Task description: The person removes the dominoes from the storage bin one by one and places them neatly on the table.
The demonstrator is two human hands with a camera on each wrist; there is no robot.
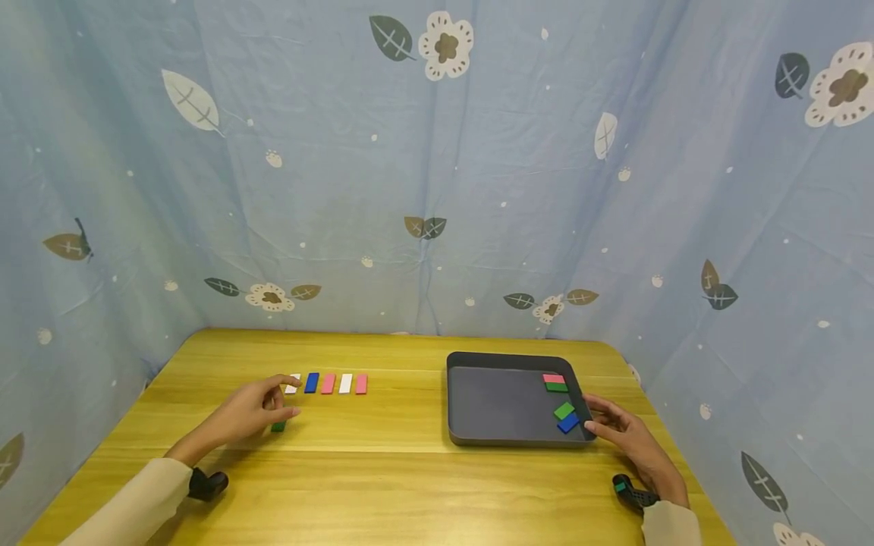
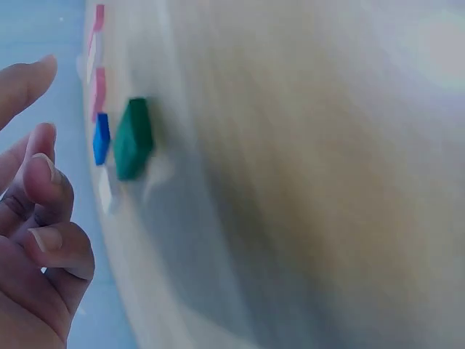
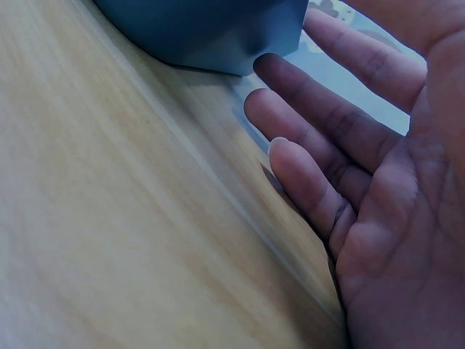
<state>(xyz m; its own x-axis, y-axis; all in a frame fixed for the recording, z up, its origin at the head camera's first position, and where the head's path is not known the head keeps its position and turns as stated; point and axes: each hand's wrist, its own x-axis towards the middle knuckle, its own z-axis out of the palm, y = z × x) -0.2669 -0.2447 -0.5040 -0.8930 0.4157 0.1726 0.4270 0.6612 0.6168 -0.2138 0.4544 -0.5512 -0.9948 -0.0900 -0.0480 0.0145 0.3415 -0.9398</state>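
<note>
beige sleeve (image 1: 133,504) nearest; left hand (image 1: 247,409) parted and empty near the green block (image 1: 278,427) on the table (image 1: 403,493) — likely light and stiff, best pinched by its edges — right hand (image 1: 631,438) lightly pinching the tray (image 1: 519,440).

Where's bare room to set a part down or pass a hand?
Table between the tile row and tray; also the near stretch between left hand and right hand. Tray floor: left and middle.
Crowded: tray's right side, with four tiles and the right hand at that wall; the row's left end, with the left hand and a green tile.
</note>
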